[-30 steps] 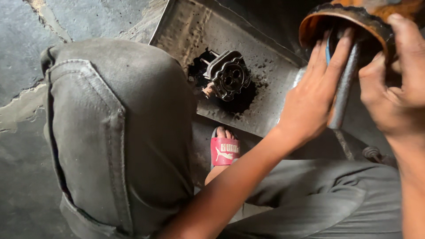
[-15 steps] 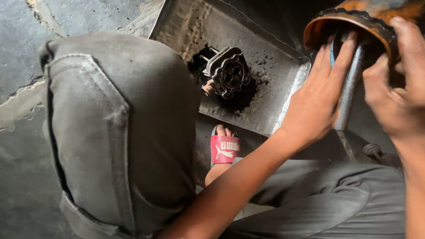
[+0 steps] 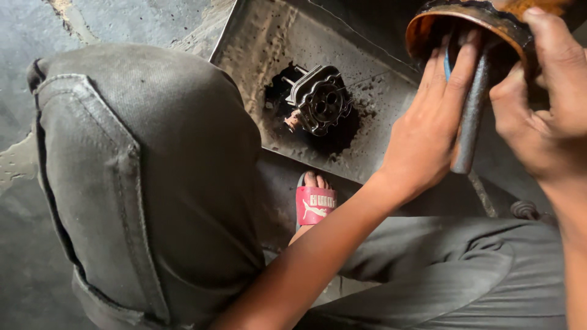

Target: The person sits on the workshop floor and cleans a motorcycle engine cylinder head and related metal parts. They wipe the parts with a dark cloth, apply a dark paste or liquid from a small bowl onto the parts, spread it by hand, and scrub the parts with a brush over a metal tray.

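From where I watch, little has changed over the last second: my left hand (image 3: 428, 131) still presses its fingers up against the dark rod (image 3: 472, 119), and my right hand (image 3: 541, 116) still wraps the rusty round part (image 3: 471, 21) at the top right, thumb over its rim. The view has only crept a little, so the part sits slightly lower and nearer than it did. The rod hangs from inside the rusty part, between both hands; a thin blue strip shows beside my left fingertips, though I cannot tell what it is. The left grip lies flat along the rod, fingers pressed together, not fully closed round it; the right grip is clamped on the rusty part. I judge the work is holding steady here, not advancing. Below, a finned engine piece (image 3: 319, 101) lies untouched in the oily metal tray (image 3: 257, 43), beyond my knee (image 3: 140, 165) and red sandal (image 3: 315, 205).
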